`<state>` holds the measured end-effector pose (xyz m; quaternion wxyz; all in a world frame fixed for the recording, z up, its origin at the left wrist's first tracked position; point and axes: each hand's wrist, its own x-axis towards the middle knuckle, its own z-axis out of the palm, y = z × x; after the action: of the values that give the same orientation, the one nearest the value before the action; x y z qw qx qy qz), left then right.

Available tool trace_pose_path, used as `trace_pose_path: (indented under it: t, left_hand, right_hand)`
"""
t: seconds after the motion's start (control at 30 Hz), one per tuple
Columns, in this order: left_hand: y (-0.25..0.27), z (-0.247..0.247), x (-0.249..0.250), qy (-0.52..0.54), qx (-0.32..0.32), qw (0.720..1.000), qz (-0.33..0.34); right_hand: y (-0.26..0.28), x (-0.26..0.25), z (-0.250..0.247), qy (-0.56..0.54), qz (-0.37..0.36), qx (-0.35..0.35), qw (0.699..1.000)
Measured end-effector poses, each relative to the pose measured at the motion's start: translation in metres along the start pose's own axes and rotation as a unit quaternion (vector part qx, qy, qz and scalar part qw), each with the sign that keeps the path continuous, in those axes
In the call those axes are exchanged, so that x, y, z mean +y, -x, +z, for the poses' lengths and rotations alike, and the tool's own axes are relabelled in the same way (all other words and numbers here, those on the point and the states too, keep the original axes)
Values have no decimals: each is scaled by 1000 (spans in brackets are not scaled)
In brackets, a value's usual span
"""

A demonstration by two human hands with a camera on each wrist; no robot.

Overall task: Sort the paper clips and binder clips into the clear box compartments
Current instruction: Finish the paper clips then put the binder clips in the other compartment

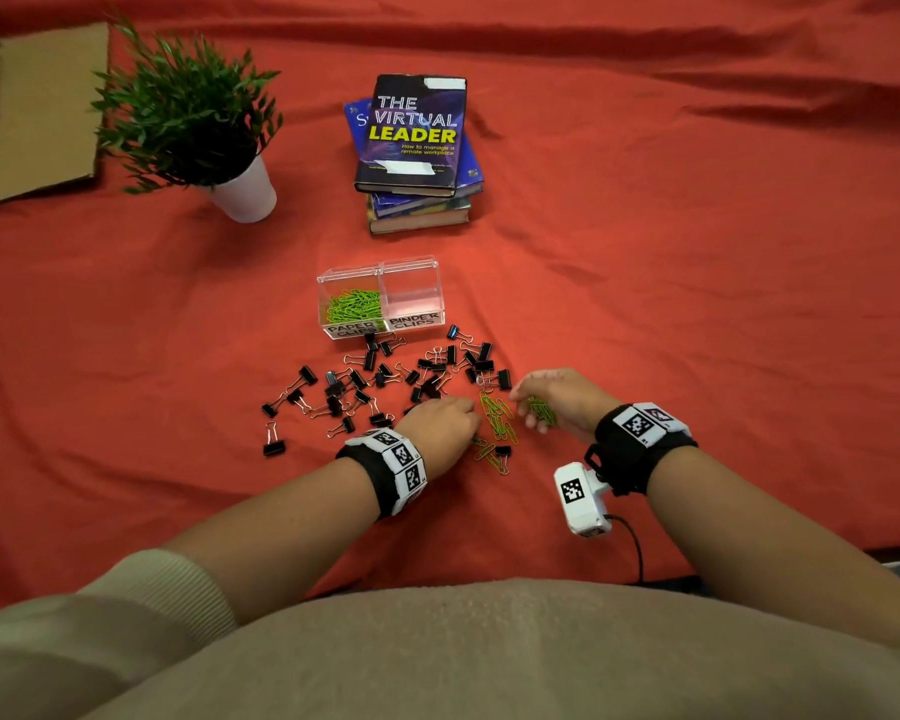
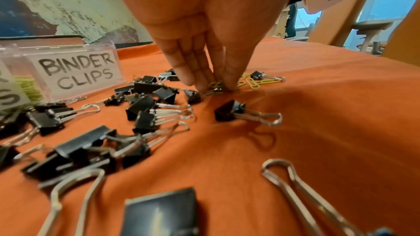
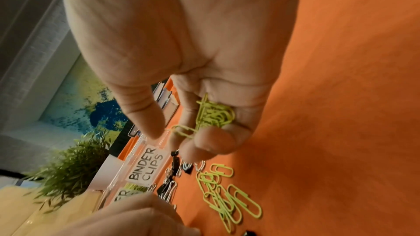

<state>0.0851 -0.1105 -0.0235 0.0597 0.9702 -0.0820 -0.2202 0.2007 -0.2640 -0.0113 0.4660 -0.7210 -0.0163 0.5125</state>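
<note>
A clear two-compartment box [image 1: 380, 277] stands on the red cloth; its left cell labelled PAPER CLIPS holds green paper clips [image 1: 353, 305], its right cell labelled BINDER CLIPS [image 2: 77, 71] looks empty. Several black binder clips [image 1: 365, 379] lie scattered in front of it. Loose green paper clips [image 1: 497, 420] lie between my hands. My left hand [image 1: 445, 423] points down at the cloth and pinches green paper clips [image 2: 216, 85] between fingertips and thumb. My right hand [image 1: 546, 394] is curled round a bunch of green paper clips [image 3: 213, 116].
A potted green plant [image 1: 193, 122] in a white pot stands far left. A stack of books [image 1: 417, 153] sits behind the box. Cardboard [image 1: 27, 111] lies at the far left edge. A white camera unit [image 1: 580, 498] hangs under my right wrist.
</note>
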Motion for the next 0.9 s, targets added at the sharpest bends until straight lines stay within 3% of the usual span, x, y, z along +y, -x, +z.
trace_pose_path:
  t: [0.2, 0.3, 0.4, 0.57, 0.77, 0.83, 0.9]
  left_hand:
    - [-3, 5, 9, -68, -23, 997, 2]
    - [-5, 7, 13, -78, -39, 996, -1]
    - [-6, 3, 18, -78, -15, 997, -4]
    - [-12, 25, 17, -37, 27, 998, -48]
    - [0, 13, 16, -20, 37, 999, -23]
    - [0, 10, 5, 64, 9, 997, -36]
    - [4, 1, -4, 199, 15, 976, -88]
  right_hand:
    - [-11, 0, 13, 166, 7, 75, 983]
    - [-13, -3, 18, 276, 1, 122, 953]
    - [-11, -2, 28, 370, -16, 148, 917]
    - [-12, 12, 47, 422, -72, 153, 890]
    - [-7, 16, 49, 430, -76, 150, 887]
    - [-6, 17, 44, 395, -77, 141, 904]
    - [-8, 16, 37, 318, -65, 132, 937]
